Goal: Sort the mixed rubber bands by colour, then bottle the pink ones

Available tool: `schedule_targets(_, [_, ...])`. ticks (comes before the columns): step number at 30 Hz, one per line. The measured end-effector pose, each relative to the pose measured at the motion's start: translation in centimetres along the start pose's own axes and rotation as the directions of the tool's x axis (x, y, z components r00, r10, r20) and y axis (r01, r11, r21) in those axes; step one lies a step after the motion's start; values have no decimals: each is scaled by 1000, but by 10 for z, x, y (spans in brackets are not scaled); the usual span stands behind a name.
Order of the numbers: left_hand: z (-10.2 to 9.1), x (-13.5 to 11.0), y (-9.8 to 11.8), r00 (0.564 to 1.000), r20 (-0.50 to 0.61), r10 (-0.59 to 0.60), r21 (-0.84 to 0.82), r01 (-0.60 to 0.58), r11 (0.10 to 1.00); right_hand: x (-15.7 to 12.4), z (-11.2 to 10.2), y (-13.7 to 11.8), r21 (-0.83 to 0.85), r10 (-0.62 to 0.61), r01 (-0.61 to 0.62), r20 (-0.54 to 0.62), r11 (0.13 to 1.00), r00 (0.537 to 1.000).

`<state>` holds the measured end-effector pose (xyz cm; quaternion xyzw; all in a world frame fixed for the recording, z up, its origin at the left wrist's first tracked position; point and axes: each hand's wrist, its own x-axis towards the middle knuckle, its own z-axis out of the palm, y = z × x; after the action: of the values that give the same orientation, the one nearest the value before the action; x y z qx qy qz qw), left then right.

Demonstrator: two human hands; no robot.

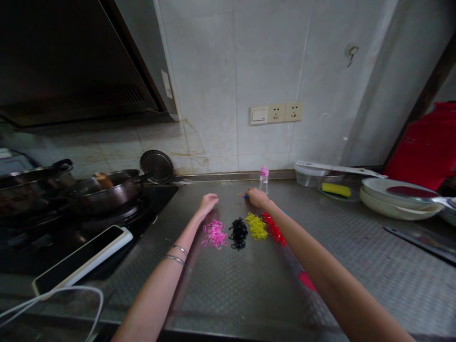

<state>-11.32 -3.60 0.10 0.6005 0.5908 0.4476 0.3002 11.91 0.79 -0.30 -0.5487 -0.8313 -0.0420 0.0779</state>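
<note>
My left hand (208, 204) hovers over the steel counter behind a pile of pink rubber bands (215, 234); its fingers are loosely bent and apart, and I see nothing in them. Farther right, my right hand (258, 197) has its fingers closed on a small blue rubber band (246, 196). Just left of those fingertips lie a few tiny yellow and pink bits (240, 194). Nearer to me, beside the pink pile, are black rubber bands (238, 233), yellow rubber bands (256, 226) and red rubber bands (274, 229). My right forearm partly covers the red pile.
A small clear bottle with a pink cap (263, 178) stands behind my right hand. Pans (107, 192) sit on the stove at left, near a white-edged device (83, 259) with a cable. On the right are a plastic tub (310, 175), a yellow sponge (336, 190) and stacked bowls (395, 204).
</note>
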Motion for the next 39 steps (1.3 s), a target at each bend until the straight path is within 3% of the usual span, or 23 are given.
schedule_targets(3, [0, 1, -2, 1000, 3, 1, 16, -1, 1000, 1, -3, -3, -71, -69, 68, -1, 995, 998])
schedule_targets(8, [0, 3, -7, 1000, -7, 5, 48, -4, 999, 1, -7, -4, -114, -67, 64, -26, 991, 997])
schedule_targets(14, [-1, 4, -7, 1000, -18, -2, 41, 3, 999, -7, -14, -3, -64, -16, 14, -28, 998, 999])
schedule_targets(18, [-1, 4, -6, 1000, -16, -16, 33, 16, 999, -28, -27, 1, 20, -40, 42, -98, 999, 994])
schedule_targets(23, [0, 4, -6, 1000, -13, -16, 36, 16, 999, -66, -39, 27, 146, -28, 52, -161, 988, 987])
schedule_targets(30, [0, 11, -16, 999, 15, 31, 11, -32, 999, -108, -29, 79, 368, -23, 61, -107, 928, 994])
schedule_targets(35, [6, 15, -21, 994, 42, 105, 79, -108, 991, -119, -27, 89, 435, 34, 2, -76, 901, 997])
schedule_targets(39, [20, 15, -11, 979, 104, 173, 154, -187, 970, -125, -28, 95, 430, 110, -60, -92, 901, 990])
